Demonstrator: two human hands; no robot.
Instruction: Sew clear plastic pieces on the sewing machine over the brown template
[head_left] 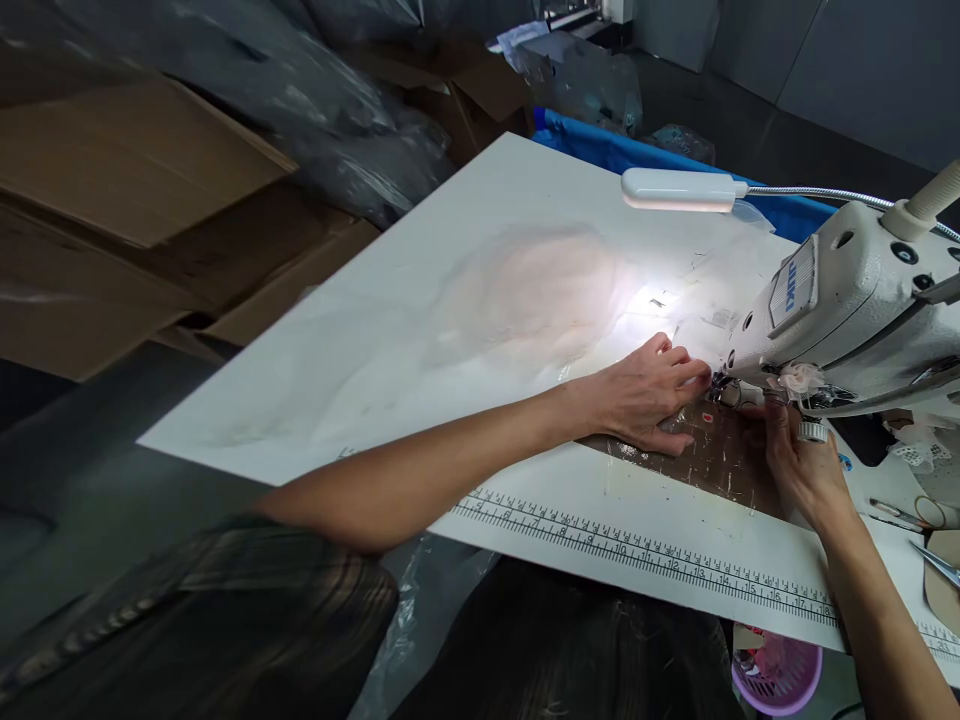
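Flanks the presser foot (724,388) of the sewing machine (862,310), seemingly for close control, with left hand (651,395) loosely curled and right hand (806,460) partly hidden, both impossible to read for grip, with sheer pale material (551,285) on the surface (300,425) beyond.

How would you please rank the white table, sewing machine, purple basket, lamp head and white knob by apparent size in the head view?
1. White table
2. Sewing machine
3. Purple basket and lamp head: too close to rank, as the basket is partly hidden
4. White knob
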